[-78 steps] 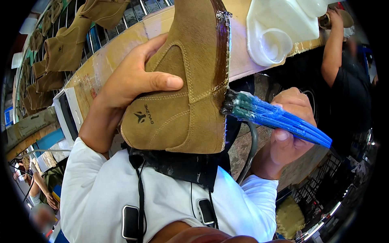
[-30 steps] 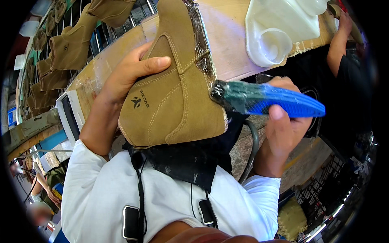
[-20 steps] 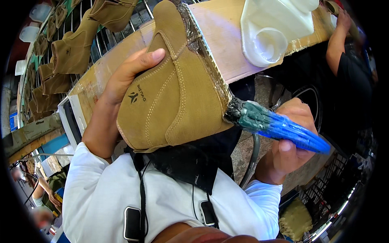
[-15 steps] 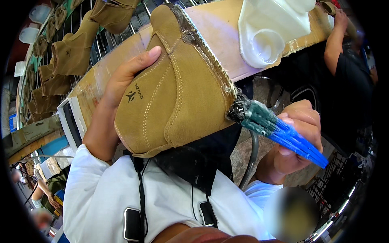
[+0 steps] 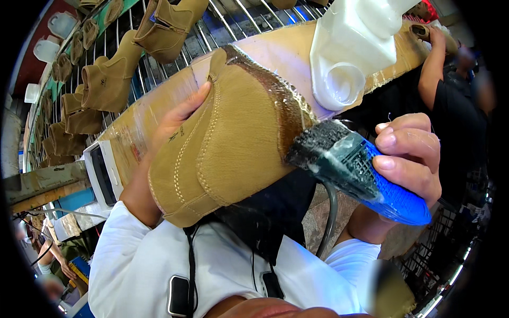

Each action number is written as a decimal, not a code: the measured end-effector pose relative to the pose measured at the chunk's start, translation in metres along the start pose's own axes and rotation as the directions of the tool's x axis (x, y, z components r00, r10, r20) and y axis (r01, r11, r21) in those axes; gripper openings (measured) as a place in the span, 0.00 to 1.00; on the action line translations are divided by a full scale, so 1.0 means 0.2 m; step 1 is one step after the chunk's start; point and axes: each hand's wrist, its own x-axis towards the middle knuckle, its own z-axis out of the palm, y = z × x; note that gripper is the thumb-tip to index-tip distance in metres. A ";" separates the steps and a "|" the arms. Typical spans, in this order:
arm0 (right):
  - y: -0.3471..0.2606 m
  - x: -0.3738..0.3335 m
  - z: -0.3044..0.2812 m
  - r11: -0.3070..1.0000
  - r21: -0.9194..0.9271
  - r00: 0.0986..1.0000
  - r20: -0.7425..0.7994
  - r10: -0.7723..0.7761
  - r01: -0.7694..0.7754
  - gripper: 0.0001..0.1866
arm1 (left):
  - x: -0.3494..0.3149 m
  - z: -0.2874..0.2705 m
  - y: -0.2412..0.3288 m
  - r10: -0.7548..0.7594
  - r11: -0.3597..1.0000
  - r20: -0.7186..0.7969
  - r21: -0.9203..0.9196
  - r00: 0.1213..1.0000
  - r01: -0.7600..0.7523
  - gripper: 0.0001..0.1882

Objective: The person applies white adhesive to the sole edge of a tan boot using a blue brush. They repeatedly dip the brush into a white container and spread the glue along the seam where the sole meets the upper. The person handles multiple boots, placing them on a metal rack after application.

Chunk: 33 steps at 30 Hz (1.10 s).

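A tan boot upper [image 5: 238,127] with pale stitching fills the middle of the view, tilted, its dark brown, wet-looking lower border facing right. My left hand [image 5: 183,108] grips it from the left side, thumb along the upper edge and the other fingers hidden behind. In my right hand [image 5: 411,159] is a brush [image 5: 366,177] with a blue handle, a green part smeared with whitish residue and dark bristles. Those bristles press against the boot's brown border at its lower right end. My right fingers close around the blue handle.
A white plastic container [image 5: 352,50] with a round cup stands on the cardboard-covered bench [image 5: 275,45] beyond the boot. Several tan boots [image 5: 108,79] hang on a wire rack at the left. Another person's arm [image 5: 432,69] reaches onto the bench at the far right.
The boot has turned, showing more of its brown border. The brush has rotated to show its broad face, and its bristles sit slightly further left. My right hand has shifted right.
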 end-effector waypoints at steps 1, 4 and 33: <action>-0.01 0.01 0.00 1.000 0.013 1.000 0.017 0.007 -0.007 0.08 | 0.00 0.00 0.00 -0.010 1.000 0.029 -0.004 1.000 0.010 0.26; -0.01 0.02 -0.01 0.998 0.051 0.999 0.018 0.035 -0.036 0.08 | -0.01 -0.02 -0.02 -0.041 0.999 0.098 -0.024 0.994 0.044 0.26; 0.22 -0.05 0.15 0.910 0.346 0.956 -0.099 0.277 -0.228 0.12 | 0.02 -0.35 -0.07 0.009 0.978 0.505 -0.182 0.863 0.097 0.24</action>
